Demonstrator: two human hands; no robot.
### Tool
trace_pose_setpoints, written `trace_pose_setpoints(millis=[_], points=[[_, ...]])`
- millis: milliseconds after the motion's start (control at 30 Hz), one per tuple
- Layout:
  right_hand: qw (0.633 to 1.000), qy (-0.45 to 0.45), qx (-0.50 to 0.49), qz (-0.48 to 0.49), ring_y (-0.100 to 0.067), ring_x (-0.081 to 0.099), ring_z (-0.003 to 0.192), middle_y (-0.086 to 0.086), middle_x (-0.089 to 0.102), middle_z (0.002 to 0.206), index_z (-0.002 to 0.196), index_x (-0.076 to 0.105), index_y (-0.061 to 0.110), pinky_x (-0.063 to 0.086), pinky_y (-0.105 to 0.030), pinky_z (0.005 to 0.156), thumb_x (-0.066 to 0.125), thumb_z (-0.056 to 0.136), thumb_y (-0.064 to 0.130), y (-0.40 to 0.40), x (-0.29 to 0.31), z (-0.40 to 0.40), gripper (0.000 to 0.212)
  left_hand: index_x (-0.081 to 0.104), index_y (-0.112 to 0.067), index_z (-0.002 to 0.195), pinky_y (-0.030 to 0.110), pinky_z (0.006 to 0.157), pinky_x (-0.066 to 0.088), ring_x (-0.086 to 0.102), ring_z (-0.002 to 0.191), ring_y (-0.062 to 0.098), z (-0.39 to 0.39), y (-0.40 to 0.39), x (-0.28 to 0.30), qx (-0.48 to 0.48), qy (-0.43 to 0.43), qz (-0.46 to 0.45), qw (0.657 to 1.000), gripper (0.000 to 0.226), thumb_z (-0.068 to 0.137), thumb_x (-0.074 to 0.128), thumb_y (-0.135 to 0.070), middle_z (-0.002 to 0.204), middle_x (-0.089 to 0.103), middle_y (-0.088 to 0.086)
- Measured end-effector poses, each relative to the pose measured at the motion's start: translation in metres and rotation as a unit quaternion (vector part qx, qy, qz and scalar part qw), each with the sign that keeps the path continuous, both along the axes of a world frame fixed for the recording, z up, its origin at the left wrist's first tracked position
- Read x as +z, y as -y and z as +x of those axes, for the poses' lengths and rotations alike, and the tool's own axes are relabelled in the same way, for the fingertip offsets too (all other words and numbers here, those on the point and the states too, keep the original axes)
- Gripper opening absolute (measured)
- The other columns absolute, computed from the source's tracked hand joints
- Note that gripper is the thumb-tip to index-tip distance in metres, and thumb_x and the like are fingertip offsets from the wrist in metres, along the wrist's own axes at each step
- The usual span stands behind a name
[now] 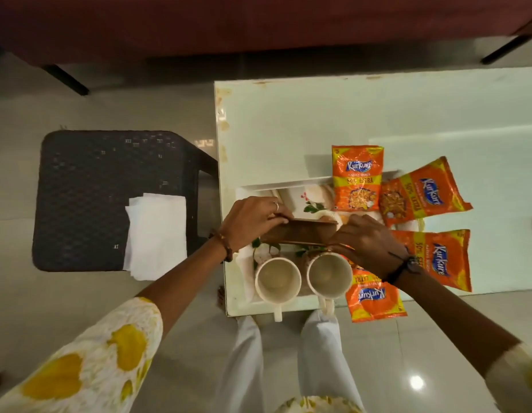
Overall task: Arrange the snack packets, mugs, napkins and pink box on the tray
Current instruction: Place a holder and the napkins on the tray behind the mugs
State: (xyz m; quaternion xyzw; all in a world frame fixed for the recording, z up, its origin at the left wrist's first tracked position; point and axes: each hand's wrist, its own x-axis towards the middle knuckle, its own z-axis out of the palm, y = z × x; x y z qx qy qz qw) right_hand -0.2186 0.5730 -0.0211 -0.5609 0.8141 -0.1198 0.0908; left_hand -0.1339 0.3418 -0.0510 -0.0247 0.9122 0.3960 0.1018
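Fingers (281,214) hold box (300,232) lengthwise left-to-right.

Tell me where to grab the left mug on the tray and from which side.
Take the left mug by its handle, coming from the near edge of the tray. The handle points toward the person and juts past the edge, unobstructed, while the right mug crowds its other side.

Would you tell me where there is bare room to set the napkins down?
Bare table lies beyond the snack packets and to their right. The tray is crowded: mugs, packets, both hands on the box.
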Motion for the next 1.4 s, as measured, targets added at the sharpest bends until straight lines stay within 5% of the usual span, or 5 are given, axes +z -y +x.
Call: trace_pose_setpoints(millis=[367,600,933,1167,1400], points=[[1.0,0.019,0.011,0.017,-0.023,0.068,0.057,-0.004,0.072,0.064,0.065,0.074,0.015,0.052,-0.024,0.045,0.091,0.047,0.016,0.013,-0.003,0.0,0.025,0.07,-0.022,0.1,0.014,0.07,0.041,0.065,0.09,0.015,0.011,-0.007,-0.016,0.032,0.062,0.001,0.998,0.018,0.084,0.064,-0.024,0.105,0.071,0.0],[0.976,0.177,-0.128,-0.017,-0.025,0.066,0.079,-0.004,0.074,0.086,0.09,0.07,0.018,0.053,-0.033,0.062,0.06,0.083,0.027,0.1,0.031,0.052,0.015,0.065,-0.019,0.103,0.008,0.074,0.048,0.063,0.089,0.0,0.072,0.009,0.009,0.347,-0.029,0.177,0.921,0.018,0.086,0.06,-0.013,0.1,0.065,-0.011],[0.695,0.549,-0.458,0.074,-0.033,0.052,0.118,-0.017,0.054,0.131,0.129,0.042,0.003,0.043,-0.035,0.096,0.072,0.077,0.024,0.254,-0.045,0.14,0.064,0.055,-0.007,0.121,0.032,0.092,0.041,0.044,0.121,0.032,0.172,0.101,-0.021,0.522,0.098,-0.041,0.846,0.037,0.087,0.06,-0.018,0.134,0.047,0.016],[0.704,0.497,-0.507,0.027,-0.021,0.058,0.079,-0.012,0.07,0.097,0.083,0.064,0.009,0.045,-0.026,0.069,0.072,0.075,0.027,0.261,-0.053,0.151,0.021,0.057,-0.007,0.12,0.025,0.086,0.044,0.053,0.106,0.023,0.176,0.106,-0.022,0.503,0.067,0.052,0.86,0.034,0.088,0.058,-0.018,0.124,0.053,0.014],[0.52,0.743,-0.398,-0.14,-0.016,0.07,0.081,0.0,0.074,0.089,0.085,0.067,0.015,0.059,-0.025,0.064,0.065,0.078,0.009,0.211,0.027,0.115,0.01,0.058,0.0,0.109,0.03,0.074,0.05,0.06,0.083,0.017,0.153,0.081,0.013,0.654,0.039,0.343,0.673,0.024,0.095,0.044,-0.014,0.094,0.064,0.009]])
